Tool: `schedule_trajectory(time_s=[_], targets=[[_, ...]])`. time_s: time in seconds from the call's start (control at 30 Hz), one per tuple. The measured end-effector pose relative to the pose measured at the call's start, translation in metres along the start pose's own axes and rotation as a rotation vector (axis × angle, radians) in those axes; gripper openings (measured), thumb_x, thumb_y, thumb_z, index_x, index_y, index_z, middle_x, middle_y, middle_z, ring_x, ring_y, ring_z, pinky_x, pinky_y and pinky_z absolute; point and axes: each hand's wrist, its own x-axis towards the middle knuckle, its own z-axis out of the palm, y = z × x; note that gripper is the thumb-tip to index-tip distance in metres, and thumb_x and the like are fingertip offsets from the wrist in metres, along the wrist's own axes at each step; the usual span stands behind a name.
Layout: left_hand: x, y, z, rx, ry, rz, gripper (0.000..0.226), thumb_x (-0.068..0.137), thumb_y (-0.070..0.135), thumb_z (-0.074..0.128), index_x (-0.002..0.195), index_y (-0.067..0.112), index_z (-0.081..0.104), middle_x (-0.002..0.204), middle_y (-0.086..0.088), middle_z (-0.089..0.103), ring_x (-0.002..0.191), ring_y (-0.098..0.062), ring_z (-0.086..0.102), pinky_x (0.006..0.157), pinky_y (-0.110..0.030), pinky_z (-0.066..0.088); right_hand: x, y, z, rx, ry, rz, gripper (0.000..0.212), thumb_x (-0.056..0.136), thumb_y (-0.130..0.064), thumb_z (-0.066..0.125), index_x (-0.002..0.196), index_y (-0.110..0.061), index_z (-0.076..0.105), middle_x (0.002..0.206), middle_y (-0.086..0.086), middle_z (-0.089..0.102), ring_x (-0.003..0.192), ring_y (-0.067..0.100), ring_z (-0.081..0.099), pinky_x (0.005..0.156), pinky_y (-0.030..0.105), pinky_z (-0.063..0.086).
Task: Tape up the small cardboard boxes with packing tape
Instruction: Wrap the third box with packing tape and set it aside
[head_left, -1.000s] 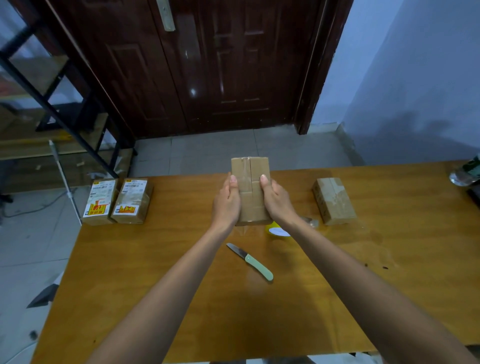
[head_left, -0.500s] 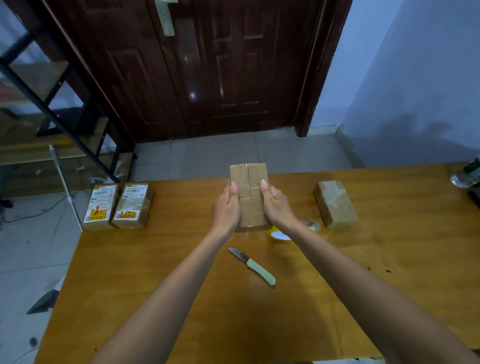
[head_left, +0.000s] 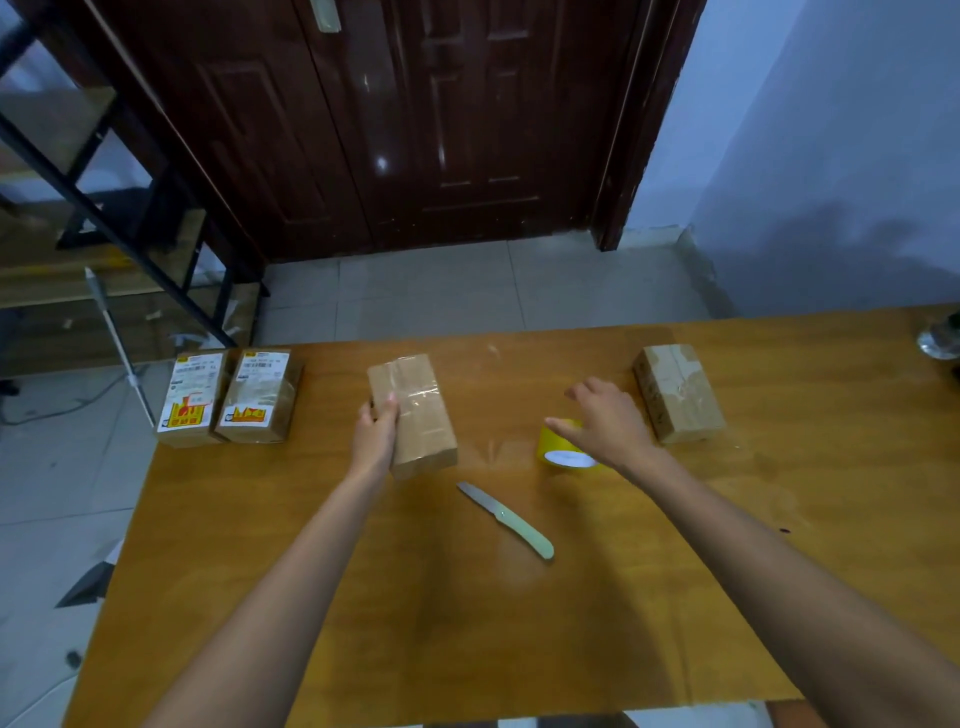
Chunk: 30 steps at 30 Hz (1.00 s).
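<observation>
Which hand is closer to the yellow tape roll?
Right. The right hand hovers just over the tape roll; the left hand is far off, gripping a cardboard box.

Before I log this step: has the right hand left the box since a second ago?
Yes. The right hand has gone right, off the held box, and now hovers over the yellow tape roll, nearer the plain box.

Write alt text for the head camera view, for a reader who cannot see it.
A person's left hand grips a small tape-wrapped brown cardboard box over a wooden table, while the open right hand reaches over a yellow roll of packing tape. A green-handled knife lies nearer, another taped box right, two labelled boxes left.
</observation>
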Motion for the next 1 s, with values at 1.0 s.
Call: schedule_trajectory(time_s=[1.0], targets=[[0.012,-0.025,-0.003,-0.056,-0.040,-0.100,0.047,0.101,0.042,0.042,0.143,0.020,0.038,0.125,-0.007,0.058,0.105,-0.025,0.059,0.088,-0.044,0.050,0.012,-0.007,0.023,-0.060,-0.067,0.093,0.064,0.081,-0.069,0.054,0.114,-0.015,0.061,0.113,0.005,0.063,0.107,0.028,0.055,0.083,0.039,0.044]])
